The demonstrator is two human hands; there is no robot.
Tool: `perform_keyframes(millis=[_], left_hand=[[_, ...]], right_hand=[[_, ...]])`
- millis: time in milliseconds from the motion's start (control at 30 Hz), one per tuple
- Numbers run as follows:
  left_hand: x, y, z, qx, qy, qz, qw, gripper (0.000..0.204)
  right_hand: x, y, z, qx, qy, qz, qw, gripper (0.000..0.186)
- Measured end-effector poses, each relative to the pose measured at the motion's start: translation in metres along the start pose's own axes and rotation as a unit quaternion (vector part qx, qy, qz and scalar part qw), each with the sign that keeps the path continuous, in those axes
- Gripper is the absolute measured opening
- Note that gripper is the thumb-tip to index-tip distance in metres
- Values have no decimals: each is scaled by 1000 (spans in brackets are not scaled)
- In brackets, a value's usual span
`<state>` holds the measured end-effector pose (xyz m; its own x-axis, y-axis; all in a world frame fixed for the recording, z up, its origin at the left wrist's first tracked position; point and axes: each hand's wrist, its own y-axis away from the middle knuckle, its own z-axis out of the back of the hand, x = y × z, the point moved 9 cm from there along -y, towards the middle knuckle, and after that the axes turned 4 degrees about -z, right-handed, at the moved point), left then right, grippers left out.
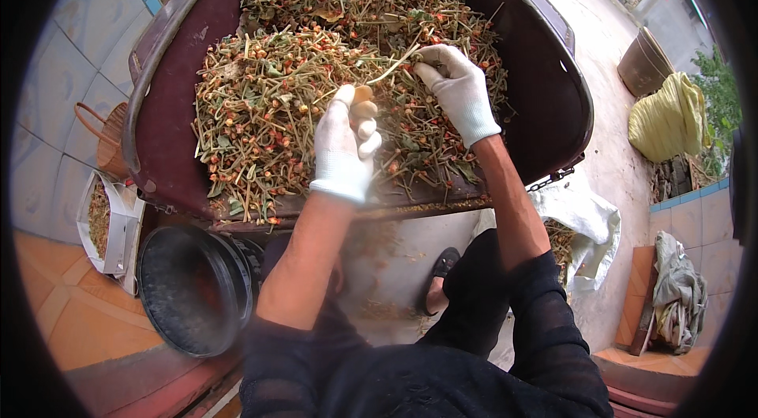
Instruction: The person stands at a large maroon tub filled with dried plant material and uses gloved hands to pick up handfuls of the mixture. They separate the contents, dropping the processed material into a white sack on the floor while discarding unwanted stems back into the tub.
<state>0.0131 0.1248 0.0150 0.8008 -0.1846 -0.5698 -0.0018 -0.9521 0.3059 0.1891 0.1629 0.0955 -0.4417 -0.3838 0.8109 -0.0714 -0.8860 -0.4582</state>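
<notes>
A maroon bin (pixel 166 126) holds heaps of dry stalks, crumpled leaves and small orange-red pods (pixel 264 110). Both my hands wear white gloves with pale blue cuffs. My right hand (pixel 454 86), over the right part of the heap, pinches a long pale stalk (pixel 392 67) that runs down-left toward my left hand. My left hand (pixel 347 134) is over the front middle of the heap, its fingers curled; I cannot make out what, if anything, is between them.
Around the bin stand a black bucket (pixel 193 296), a basket (pixel 110 146), a white box (pixel 118 256), a white sack (pixel 592 224), a brown container (pixel 643 63), a yellow sack (pixel 663 114) and grey cloth on a board (pixel 675 296). My legs and foot are below the bin.
</notes>
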Motion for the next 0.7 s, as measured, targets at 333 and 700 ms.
perform_keyframes(millis=[333,700], left_hand=[[-10,4,-3,7,26,-46,999,25],[4,9,-4,34,-10,16,999,28]], right_hand=[[45,-32,39,-26,-133,-44,990,21],[-32,46,43,35,212,-107,971,18]])
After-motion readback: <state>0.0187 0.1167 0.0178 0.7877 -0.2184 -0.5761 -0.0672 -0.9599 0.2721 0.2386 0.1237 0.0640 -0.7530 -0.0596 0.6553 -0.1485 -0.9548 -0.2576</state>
